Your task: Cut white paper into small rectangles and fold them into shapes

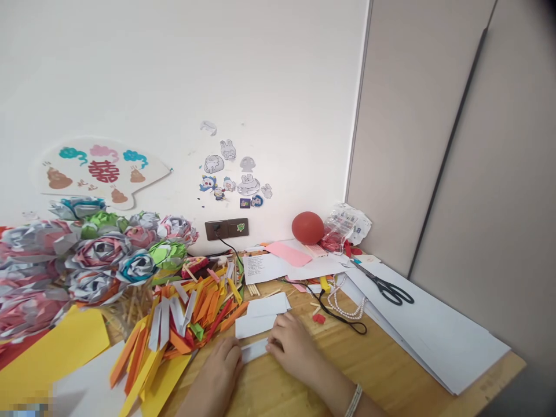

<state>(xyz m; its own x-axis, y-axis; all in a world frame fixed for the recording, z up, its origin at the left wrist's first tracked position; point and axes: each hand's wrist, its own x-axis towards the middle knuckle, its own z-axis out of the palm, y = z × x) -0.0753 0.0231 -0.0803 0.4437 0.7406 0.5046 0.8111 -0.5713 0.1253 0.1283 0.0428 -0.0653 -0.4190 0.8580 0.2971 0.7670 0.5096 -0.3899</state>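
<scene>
A narrow folded white paper strip (pixel 255 351) lies on the wooden table between my hands. My left hand (pixel 223 362) has its curled fingers closed on the strip's left end. At the right end my right hand (pixel 290 343) pinches the same strip, its fingertips partly hidden by the hand. Just beyond it, flat white paper pieces (pixel 255 326) overlap, close to the right knuckles. To the left is a heap of folded paper strips (pixel 208 307) in orange, yellow, white, red and green.
Paper flowers (pixel 102 252) crowd the left side, with yellow sheets (pixel 82 336) in front. A red balloon (pixel 307 227) sits at the back. Scissors (pixel 386 286) rest on large white sheets (pixel 434 330) at right. A bead string (pixel 343 304) and black cord (pixel 343 314) lie nearer.
</scene>
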